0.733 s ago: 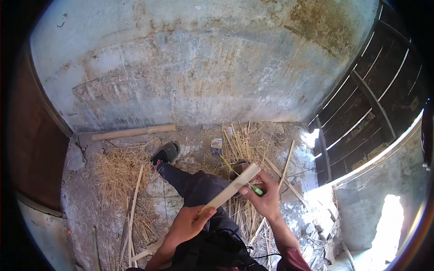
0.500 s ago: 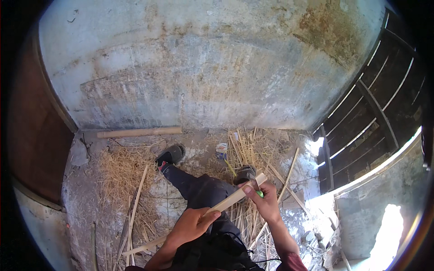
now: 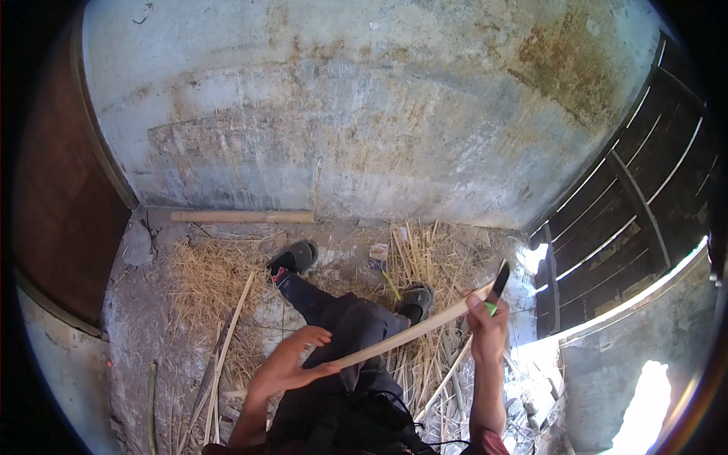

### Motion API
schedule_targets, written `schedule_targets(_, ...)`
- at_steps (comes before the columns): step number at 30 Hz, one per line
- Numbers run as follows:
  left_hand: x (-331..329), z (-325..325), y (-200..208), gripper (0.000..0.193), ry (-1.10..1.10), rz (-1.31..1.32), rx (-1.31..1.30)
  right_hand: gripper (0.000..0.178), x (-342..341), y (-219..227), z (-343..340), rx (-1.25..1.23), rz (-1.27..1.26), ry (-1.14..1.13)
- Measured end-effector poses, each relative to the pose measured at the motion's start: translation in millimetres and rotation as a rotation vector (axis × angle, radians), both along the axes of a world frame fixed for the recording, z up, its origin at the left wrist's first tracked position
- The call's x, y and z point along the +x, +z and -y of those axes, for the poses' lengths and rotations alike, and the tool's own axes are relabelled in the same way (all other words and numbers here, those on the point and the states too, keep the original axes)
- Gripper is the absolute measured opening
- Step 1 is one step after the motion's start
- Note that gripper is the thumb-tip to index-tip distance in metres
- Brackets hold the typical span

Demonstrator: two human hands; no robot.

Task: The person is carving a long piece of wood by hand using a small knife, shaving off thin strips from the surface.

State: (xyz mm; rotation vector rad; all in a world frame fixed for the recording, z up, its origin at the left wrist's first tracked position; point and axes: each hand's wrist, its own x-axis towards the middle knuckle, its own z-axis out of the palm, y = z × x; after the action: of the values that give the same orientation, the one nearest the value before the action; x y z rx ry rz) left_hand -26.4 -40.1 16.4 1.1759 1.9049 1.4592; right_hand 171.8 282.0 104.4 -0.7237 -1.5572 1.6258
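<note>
A: so where was that bamboo strip point(image 3: 409, 335)?
B: far right end was pinched in the right hand point(image 3: 487, 322), along with a green-handled knife point(image 3: 500, 279). Nearer and left, it ran by the left hand's thumb; the left hand point(image 3: 292, 364) had its fingers apart.
A: looks?
B: pale, long, slim, kinda bowed.

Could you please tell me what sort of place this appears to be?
Probably a makeshift workspace in a worn room: pale shavings litter the floor, the wall is stained, and the right hand holds a green-handled knife and pale strip.
</note>
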Motion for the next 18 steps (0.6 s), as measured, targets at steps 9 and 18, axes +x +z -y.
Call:
schedule_targets(9,-34,63,-26,0.067,-0.008,-0.115,-0.403,0.037,0,21,-51,-0.084,-0.119,-0.066)
schedule_targets(18,-43,37,-3,0.037,-0.032,-0.227,-0.277,0.041,12,23,-85,-0.054,-0.105,-0.094)
